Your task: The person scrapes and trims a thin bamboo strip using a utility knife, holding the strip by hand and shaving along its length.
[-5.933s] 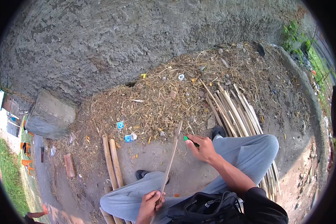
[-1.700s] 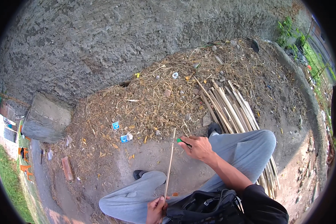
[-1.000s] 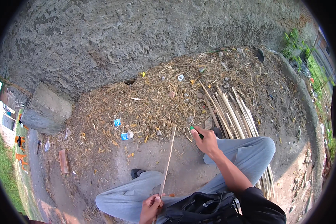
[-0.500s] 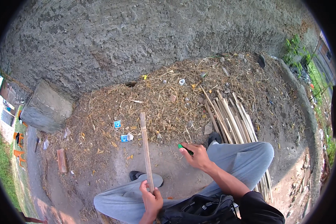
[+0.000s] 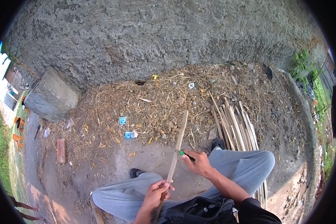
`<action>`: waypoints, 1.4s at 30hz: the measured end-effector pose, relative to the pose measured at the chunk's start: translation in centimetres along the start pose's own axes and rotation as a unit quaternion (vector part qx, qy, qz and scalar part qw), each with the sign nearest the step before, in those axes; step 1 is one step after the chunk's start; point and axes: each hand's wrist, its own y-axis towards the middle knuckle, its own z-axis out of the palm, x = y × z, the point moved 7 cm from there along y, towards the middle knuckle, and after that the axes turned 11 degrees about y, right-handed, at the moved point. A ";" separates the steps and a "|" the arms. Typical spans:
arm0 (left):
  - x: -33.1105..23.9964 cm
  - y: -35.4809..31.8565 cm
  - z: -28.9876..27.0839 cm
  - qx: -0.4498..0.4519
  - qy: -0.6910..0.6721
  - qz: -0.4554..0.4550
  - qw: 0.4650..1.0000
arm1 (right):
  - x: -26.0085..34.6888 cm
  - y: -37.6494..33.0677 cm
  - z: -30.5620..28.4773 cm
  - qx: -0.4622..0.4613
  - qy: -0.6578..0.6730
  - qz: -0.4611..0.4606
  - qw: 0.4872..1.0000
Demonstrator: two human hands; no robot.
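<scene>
Bamboo strip (image 5: 179,141), clamped in our left hand (image 5: 155,194), has swung rightward, within reach of the green tool (image 5: 182,153) our right hand (image 5: 198,163) grips.

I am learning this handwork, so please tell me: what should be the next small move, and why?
Perhaps slide the green tool in the right hand slightly along the wooden strip toward its far end: the tool is at the strip's edge, and the left hand grips the strip lower down, so that direction leads away from it.

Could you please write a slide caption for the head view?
Left hand holds a pale strip; right hand holds a green tool.
</scene>
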 end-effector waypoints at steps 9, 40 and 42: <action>0.9 2.4 0.9 0.074 -0.196 -0.063 0.976 | 3.0 -0.3 1.6 0.094 -0.052 -0.042 0.993; 2.4 4.5 1.1 0.066 -0.209 -0.046 0.975 | 3.4 -1.3 2.9 0.146 -0.128 -0.067 0.979; 2.6 4.5 1.1 0.077 -0.212 -0.042 0.973 | 3.3 -1.6 3.2 0.148 -0.144 -0.079 0.975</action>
